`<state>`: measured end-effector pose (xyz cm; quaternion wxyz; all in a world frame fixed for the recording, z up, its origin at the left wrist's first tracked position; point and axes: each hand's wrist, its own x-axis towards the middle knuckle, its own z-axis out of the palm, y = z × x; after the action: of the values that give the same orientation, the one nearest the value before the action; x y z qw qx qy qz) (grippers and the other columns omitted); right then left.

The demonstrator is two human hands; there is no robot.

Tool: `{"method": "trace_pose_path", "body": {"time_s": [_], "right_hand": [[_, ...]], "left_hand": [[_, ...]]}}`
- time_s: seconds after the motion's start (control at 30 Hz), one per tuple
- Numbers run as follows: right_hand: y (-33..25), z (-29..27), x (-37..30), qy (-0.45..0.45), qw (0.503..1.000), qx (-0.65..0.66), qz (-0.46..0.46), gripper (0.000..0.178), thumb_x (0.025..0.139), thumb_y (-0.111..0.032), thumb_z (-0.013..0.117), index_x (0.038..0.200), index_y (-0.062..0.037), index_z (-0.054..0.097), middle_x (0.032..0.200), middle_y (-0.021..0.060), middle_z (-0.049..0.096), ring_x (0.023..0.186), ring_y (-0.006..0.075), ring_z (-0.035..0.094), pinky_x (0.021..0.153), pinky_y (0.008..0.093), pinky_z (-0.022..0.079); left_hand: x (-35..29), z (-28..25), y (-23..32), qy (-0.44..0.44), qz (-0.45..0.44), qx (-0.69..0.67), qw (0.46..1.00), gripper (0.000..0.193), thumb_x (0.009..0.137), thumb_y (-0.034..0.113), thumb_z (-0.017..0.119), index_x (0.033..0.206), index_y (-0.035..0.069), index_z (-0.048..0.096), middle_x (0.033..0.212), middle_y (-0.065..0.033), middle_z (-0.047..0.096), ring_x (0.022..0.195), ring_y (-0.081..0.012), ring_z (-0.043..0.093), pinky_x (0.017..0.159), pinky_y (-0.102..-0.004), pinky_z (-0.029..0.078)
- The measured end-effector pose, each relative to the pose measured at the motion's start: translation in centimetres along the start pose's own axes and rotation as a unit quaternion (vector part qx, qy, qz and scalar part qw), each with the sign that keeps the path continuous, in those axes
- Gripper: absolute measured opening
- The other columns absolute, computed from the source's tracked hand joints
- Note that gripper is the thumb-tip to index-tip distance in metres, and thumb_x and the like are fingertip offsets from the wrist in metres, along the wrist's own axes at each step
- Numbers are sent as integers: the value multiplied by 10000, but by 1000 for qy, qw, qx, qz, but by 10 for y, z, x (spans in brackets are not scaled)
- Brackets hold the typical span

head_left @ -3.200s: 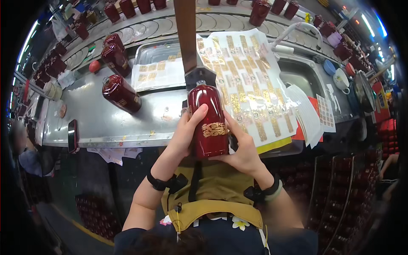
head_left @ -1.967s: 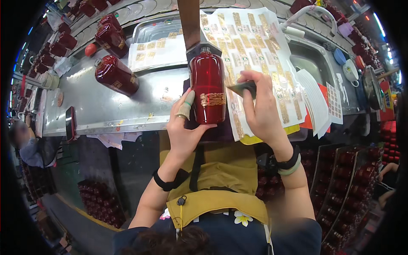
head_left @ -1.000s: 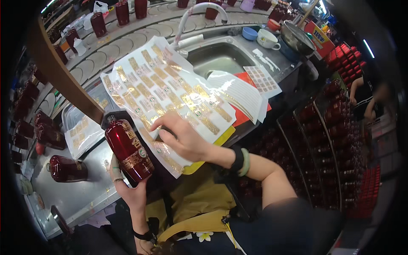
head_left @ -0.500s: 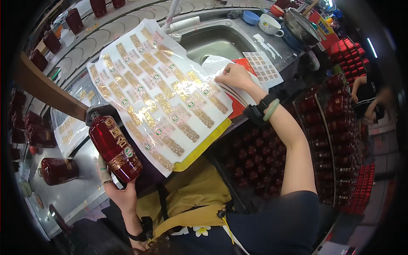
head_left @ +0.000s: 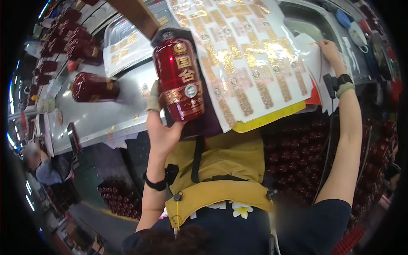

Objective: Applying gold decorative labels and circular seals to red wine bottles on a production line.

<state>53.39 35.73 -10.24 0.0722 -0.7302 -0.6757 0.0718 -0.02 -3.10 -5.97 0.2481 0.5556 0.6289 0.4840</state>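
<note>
A dark red glass bottle (head_left: 180,80) with gold decoration and a round green-and-white mark leans neck-away against a dark support. My left hand (head_left: 163,127) is closed around its lower end, thumb at the base and a covered finger along the left side. To the right lies a large white sheet of gold stickers (head_left: 250,63), several of them glossy, over a yellow sheet (head_left: 272,117). Farther right, my right hand (head_left: 330,52) pinches what looks like a small gold strip (head_left: 313,43) above white paper (head_left: 308,53). The fingertips are small in view.
Another red bottle (head_left: 95,87) lies on the metal table (head_left: 131,95) at left, with more bottles (head_left: 83,46) behind it. A sink (head_left: 308,23) is at the far right, beside a white cup (head_left: 358,36) and a blue bowl (head_left: 342,18). Packed red bottles (head_left: 297,159) stand below the table edge.
The view has turned left, so everything sits farther right. My right hand has drawn away from the sticker sheet's edge, and a gold strip shows at its fingertips. My left hand keeps the bottle.
</note>
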Motion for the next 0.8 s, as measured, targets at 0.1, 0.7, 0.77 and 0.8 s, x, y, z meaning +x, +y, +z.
{"method": "trace_pose_path", "body": {"time_s": [0.1,0.7,0.77,0.8], "right_hand": [[6,0,3,18,997,49,54,477,958,-483,662,1067,-32,772,915,104,759,857,213,700,785,349,517],[5,-14,-5,24,982,185,28,302,964,-322,696,851,-43,708,787,-22,634,692,68,521,646,242,405],[-15,-25,-25,-6,979,201,0,304,965,-330,702,885,-38,722,773,-22,622,693,80,521,645,257,406],[-27,-32,-38,-23,977,212,-9,310,965,-339,708,920,-33,736,759,-21,611,695,93,521,643,271,406]], "left_hand": [[3,-4,1,-30,-26,1,999,988,780,-11,808,1613,-39,279,1518,-218,524,1385,-288,541,1160,-382,410],[-12,3,14,80,169,173,967,487,742,-16,862,1211,44,747,1395,-189,626,1285,-389,592,1082,-439,484],[-12,10,13,97,248,230,936,475,718,-25,882,1161,104,769,1441,-168,597,1327,-379,567,1096,-457,483],[-14,9,15,87,240,236,938,398,727,-14,882,1092,85,756,1424,-169,609,1310,-391,574,1077,-466,499]]}}
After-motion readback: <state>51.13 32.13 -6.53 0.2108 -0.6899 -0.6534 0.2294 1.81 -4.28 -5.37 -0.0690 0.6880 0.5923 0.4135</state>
